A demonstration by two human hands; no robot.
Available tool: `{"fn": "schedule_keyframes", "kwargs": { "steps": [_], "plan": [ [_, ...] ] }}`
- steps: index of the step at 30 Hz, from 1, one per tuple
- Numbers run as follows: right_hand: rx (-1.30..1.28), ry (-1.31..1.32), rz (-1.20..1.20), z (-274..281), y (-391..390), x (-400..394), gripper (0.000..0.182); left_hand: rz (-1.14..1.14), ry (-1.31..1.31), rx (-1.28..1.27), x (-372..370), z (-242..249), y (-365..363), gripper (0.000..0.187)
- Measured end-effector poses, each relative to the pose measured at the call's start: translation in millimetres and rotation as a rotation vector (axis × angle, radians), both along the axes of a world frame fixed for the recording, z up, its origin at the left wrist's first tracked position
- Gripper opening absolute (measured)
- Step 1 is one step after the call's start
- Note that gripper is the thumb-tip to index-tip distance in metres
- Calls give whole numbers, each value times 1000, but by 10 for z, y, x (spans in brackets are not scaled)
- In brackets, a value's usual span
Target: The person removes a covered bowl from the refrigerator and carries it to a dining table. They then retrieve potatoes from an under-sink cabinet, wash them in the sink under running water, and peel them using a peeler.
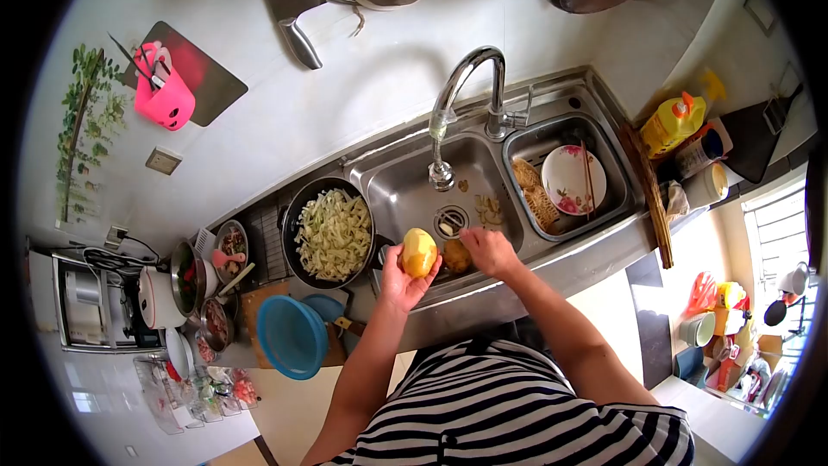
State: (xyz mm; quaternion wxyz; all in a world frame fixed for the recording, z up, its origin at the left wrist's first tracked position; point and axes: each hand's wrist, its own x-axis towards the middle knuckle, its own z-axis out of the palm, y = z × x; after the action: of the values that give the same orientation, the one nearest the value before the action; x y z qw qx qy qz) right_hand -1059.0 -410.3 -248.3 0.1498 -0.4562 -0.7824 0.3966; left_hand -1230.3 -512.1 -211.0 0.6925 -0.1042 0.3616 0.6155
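Observation:
A partly peeled yellow potato is held upright in my left hand, over the front edge of the sink. Just to its right, my right hand has its fingers closed; what they hold is too small to make out. Beside those fingers, a brown unpeeled potato lies low in the sink. Peelings are scattered on the sink bottom near the drain. Above the basin arches a chrome faucet.
Left of the sink stands a pan of cut pale vegetables, with a blue basin in front. In the right sink, a rack holds a floral plate and chopsticks. Bottles stand at the right.

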Motion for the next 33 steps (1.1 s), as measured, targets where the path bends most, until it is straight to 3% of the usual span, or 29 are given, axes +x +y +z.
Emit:
{"fn": "schedule_keyframes", "kwargs": {
  "steps": [4, 6, 10, 13, 15, 17, 21, 23, 25, 27, 29, 33],
  "plan": [
    [106, 39, 23, 410, -366, -36, 33, 49, -19, -46, -37, -8, -9, 43],
    [360, 104, 129, 432, -440, -79, 33, 47, 34, -55, -8, -19, 24, 41],
    [151, -134, 54, 248, -285, -247, 35, 28, 2, -66, -73, -252, 67, 41],
    [100, -103, 36, 116, -301, -331, 35, 58, 55, -63, -133, -282, 49, 41],
    [57, -238, 131, -161, -191, -329, 30, -26, 91, 1, -126, -237, 1, 41],
    [-1, -311, 41, -355, -31, -177, 30, -96, 169, 93, -42, -168, -36, 41],
    [32, -20, -76, -434, -79, -91, 33, 0, 213, 115, 61, -70, -21, 36],
    [141, 100, 41, 130, -237, -44, 27, 57, 154, 80, 107, 66, 4, 36],
    [101, 107, 45, 347, -397, -58, 24, 109, 105, 33, 86, 70, -28, 36],
    [65, 114, 42, 396, -472, -93, 22, 26, 36, 131, 37, -6, -30, 36],
    [341, 135, 150, 412, -489, -99, 21, 50, 35, 74, 41, -50, 12, 36],
    [143, -16, 96, 272, -322, -237, 26, 54, 58, 86, -14, -212, 69, 36]
  ]
}}
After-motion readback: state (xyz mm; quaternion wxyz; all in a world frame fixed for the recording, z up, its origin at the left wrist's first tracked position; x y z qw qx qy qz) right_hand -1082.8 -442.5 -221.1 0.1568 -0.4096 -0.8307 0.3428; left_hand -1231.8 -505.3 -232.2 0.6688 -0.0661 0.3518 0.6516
